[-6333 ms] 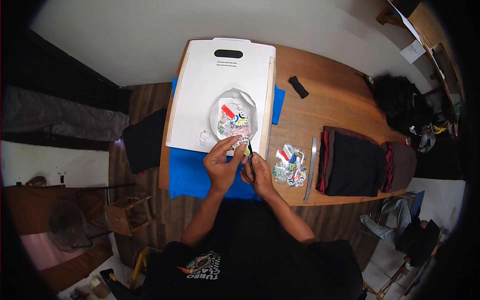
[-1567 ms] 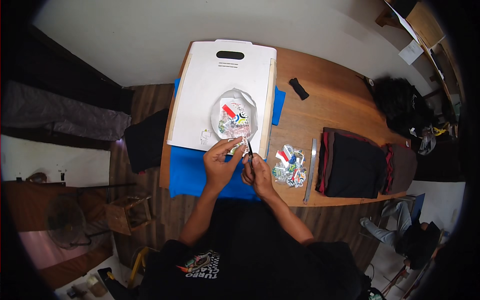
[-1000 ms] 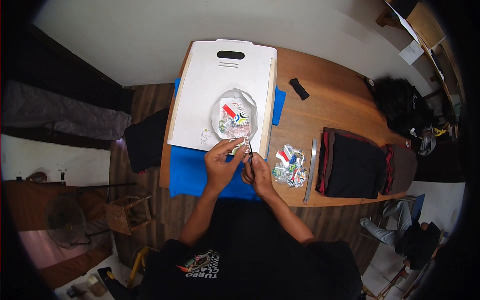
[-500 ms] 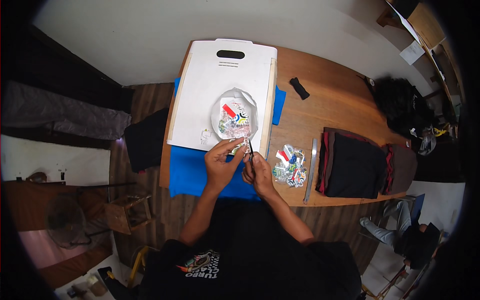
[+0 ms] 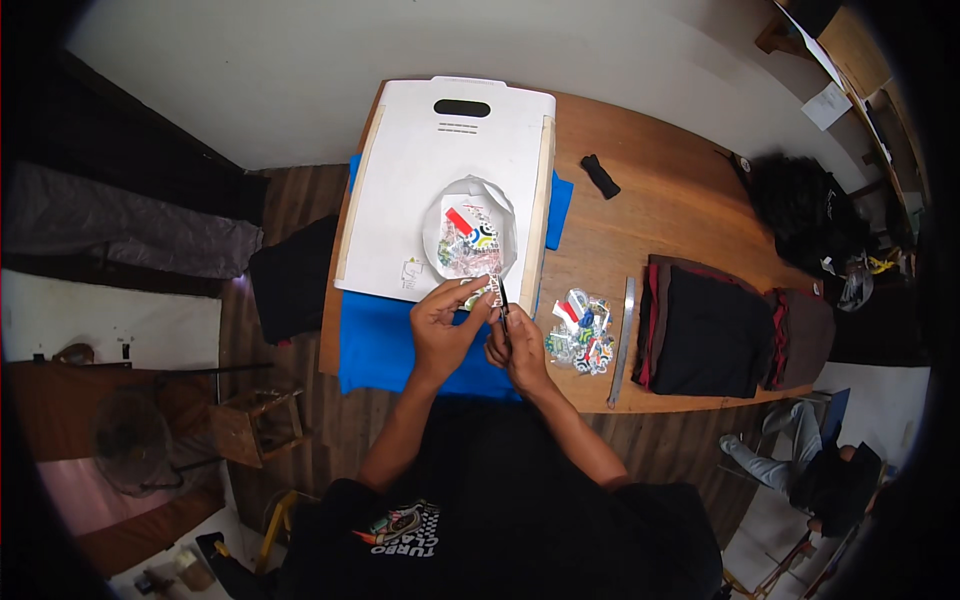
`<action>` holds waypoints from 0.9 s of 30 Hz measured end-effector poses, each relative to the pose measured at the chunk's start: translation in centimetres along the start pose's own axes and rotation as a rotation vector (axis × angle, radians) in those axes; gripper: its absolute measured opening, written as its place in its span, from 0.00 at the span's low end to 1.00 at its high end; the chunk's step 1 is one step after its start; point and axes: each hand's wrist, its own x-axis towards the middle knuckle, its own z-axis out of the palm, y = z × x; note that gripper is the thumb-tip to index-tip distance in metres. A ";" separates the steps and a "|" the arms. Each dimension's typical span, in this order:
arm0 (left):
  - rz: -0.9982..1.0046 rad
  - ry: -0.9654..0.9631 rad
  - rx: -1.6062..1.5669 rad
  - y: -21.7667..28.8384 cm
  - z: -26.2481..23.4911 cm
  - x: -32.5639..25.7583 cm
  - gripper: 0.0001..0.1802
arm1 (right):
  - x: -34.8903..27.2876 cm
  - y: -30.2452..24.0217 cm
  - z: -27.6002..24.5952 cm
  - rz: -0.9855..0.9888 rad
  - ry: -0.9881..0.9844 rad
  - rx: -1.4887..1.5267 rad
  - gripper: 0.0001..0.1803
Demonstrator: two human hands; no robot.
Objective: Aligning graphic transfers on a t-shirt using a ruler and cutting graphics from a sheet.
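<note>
My left hand pinches a small printed sticker in green and white, over the near rim of a round white tub. Colourful cut pieces fill the tub. In my right hand is a slim black tool, held upright against the sticker's right edge; the fingers hide most of it, so its exact kind is unclear. The tub rests on a large white plastic panel with an oval handle slot. A pile of similar colourful pieces lies on the table to the right of my hands.
Blue cloth lies under the panel. A metal ruler and folded dark garments occupy the wooden table's right side. A rolled black cloth lies farther back. A seated person is at the far right.
The black tool has tilted slightly, with its tip now a little farther right beside the sticker. Both hands stay in almost the same place.
</note>
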 end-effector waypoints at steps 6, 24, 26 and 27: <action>0.014 -0.003 0.017 0.1 0.2 0.2 0.17 | 0.0 0.1 0.0 0.003 0.001 -0.015 0.18; 0.024 0.051 0.068 0.1 0.1 0.2 0.17 | -0.6 -0.9 0.1 0.031 -0.042 -0.045 0.21; 0.031 0.052 0.070 0.1 0.1 0.2 0.17 | -0.5 -1.0 0.2 0.040 -0.047 -0.042 0.21; 0.037 0.053 0.071 0.1 0.1 0.2 0.17 | -0.6 -1.0 0.2 0.039 -0.047 -0.042 0.21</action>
